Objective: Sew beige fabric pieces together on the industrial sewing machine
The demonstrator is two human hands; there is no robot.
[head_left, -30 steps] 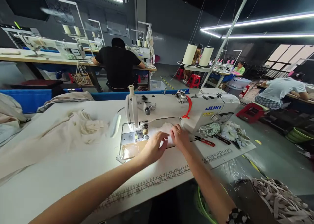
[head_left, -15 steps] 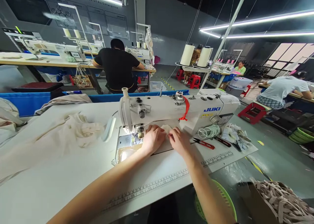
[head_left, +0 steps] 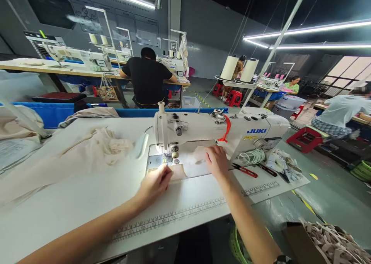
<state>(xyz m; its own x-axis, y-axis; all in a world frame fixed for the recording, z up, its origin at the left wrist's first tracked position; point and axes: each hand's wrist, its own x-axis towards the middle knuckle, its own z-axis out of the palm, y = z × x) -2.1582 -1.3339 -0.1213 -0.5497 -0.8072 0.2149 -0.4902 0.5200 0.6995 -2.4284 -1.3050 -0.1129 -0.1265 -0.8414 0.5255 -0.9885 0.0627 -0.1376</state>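
My left hand (head_left: 156, 183) is closed in a pinch just in front of the needle area of the white sewing machine (head_left: 197, 127); what it grips, if anything, is too small to make out. Farther right, beneath the machine's arm, my right hand (head_left: 217, 161) has its fingers closed on the edge of a small cream fabric piece (head_left: 198, 155). The needle and presser foot are partly lost in the bright lamp light. To the left, a crumpled cream cloth (head_left: 95, 148) lies on the white table (head_left: 95, 198).
Red-handled thread snips (head_left: 246, 171), a coil of pale cord (head_left: 252, 156) and fabric scraps (head_left: 282, 163) lie right of the machine. A printed ruler (head_left: 185, 214) runs along the front edge. Below stand a green basket (head_left: 236, 244) and a box of strips (head_left: 333, 241). Co-workers sit beyond.
My left hand has moved left and toward me, away from my right hand, to the front of the needle. My right hand stays by the fabric piece. The view has shifted slightly left.
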